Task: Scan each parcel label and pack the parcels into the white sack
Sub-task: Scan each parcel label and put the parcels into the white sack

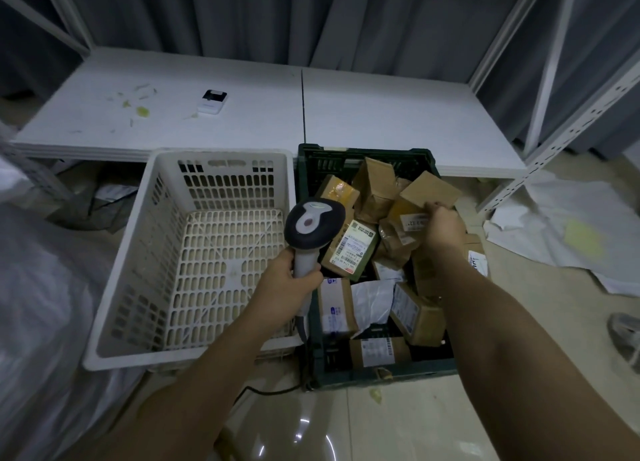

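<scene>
My right hand [444,226] grips a cardboard parcel [427,192] at the green crate's [381,374] far side, right of the scanner [313,223] gripped by my left hand [289,280].

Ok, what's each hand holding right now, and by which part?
Left hand grips the barcode scanner by its handle. Right hand grips a brown parcel at its near edge, above the green crate.

Dim room with grey pleated curtains [242,14] across the top of the frame, a low white flat tabletop [381,114] spanning the middle, white perforated metal shelving uprights [568,121] at upper right, and a glossy pale tiled floor [398,426] along the bottom.
</scene>
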